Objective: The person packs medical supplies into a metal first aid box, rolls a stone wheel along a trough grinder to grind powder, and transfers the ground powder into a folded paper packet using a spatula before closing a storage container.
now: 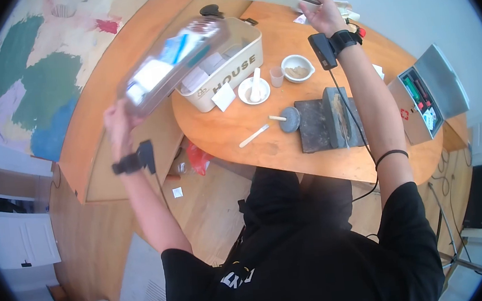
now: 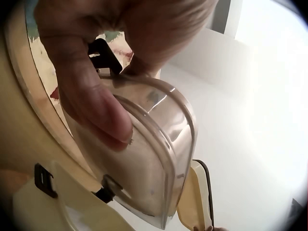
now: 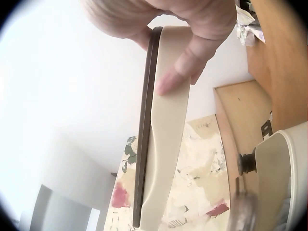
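My left hand (image 1: 118,124) grips one end of a clear plastic tray (image 2: 159,187), its thumb pressed on the outer wall. White and blue packets (image 1: 154,75) show in the tray, blurred in the head view. Tilted, the tray overlaps the left side of a cream storage box (image 1: 229,80) marked HOUSE. My right hand (image 1: 326,15) holds a cream lid (image 3: 168,115) with a brown rim by its end, fingers on one face and thumb round the other. In the right wrist view the lid stands on edge. White packets (image 1: 203,73) lie inside the open box.
On the wooden table (image 1: 217,135) are a white mortar with pestle (image 1: 255,86), a bowl of powder (image 1: 298,68), a small cup (image 1: 276,77), a brush (image 1: 254,135), a round grey stone (image 1: 290,120) with a handle and a grey block (image 1: 337,118). An open tool case (image 1: 420,97) stands right.
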Tool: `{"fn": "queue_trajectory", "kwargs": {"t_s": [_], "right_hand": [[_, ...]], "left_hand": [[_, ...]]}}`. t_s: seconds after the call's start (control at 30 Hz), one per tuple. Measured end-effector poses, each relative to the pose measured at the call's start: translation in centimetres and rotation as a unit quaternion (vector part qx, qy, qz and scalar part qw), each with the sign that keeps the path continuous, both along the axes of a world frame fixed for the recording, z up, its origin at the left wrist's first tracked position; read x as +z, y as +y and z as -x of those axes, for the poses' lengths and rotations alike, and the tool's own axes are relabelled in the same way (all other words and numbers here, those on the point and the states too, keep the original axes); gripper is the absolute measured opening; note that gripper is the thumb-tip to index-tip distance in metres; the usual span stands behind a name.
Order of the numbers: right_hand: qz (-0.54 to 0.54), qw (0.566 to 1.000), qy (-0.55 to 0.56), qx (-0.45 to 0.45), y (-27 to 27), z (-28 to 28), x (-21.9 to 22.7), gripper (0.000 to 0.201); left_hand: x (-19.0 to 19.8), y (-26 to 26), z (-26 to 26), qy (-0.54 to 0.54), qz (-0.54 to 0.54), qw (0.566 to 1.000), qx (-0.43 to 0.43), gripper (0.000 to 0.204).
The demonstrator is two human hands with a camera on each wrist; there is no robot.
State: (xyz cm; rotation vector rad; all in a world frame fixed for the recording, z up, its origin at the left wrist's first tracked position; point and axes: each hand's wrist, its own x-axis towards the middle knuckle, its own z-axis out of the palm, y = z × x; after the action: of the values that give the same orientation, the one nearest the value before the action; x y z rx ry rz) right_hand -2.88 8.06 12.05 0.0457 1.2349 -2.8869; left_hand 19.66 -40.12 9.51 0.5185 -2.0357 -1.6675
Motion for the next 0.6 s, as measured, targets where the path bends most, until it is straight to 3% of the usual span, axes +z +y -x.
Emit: {"fn": "queue_trajectory", "kwargs": {"t_s": [0.03, 0.1, 0.2, 0.33, 0.5, 0.6], "right_hand": [[0.002, 1.0, -0.002, 0.001, -0.2, 0.3, -0.4, 0.035], [-0.006, 1.0, -0.01, 0.015, -0.9, 1.1, -1.5, 0.034], [-0.036, 0.998, -0.027, 0.052, -2.1, 1.6, -2.8, 0.032], [-0.074, 0.993, -0.025, 0.083, -5.3, 2.3, -5.1, 0.031], [-0.152, 0.969, -0.056, 0.185, -9.6, 2.1, -6.5, 0.033], [-0.19, 0.962, -0.058, 0.189, -11.4, 1.3, -6.8, 0.037]], "left_hand": [[0.2, -1.3, -2.3, 0.004, -0.004, 1.0, 0.005, 0.026], [0.0, -3.2, -7.4, 0.043, -0.018, 0.993, 0.113, 0.024], [-0.5, -7.5, -16.1, 0.035, -0.018, 0.991, 0.126, 0.026], [-1.2, -8.5, -25.4, 0.056, -0.043, 0.981, 0.183, 0.021], [-0.8, -6.0, -30.0, 0.04, -0.084, 0.972, 0.218, 0.012], [-0.9, -5.1, -30.1, 0.034, -0.046, 0.979, 0.194, 0.014]]}}
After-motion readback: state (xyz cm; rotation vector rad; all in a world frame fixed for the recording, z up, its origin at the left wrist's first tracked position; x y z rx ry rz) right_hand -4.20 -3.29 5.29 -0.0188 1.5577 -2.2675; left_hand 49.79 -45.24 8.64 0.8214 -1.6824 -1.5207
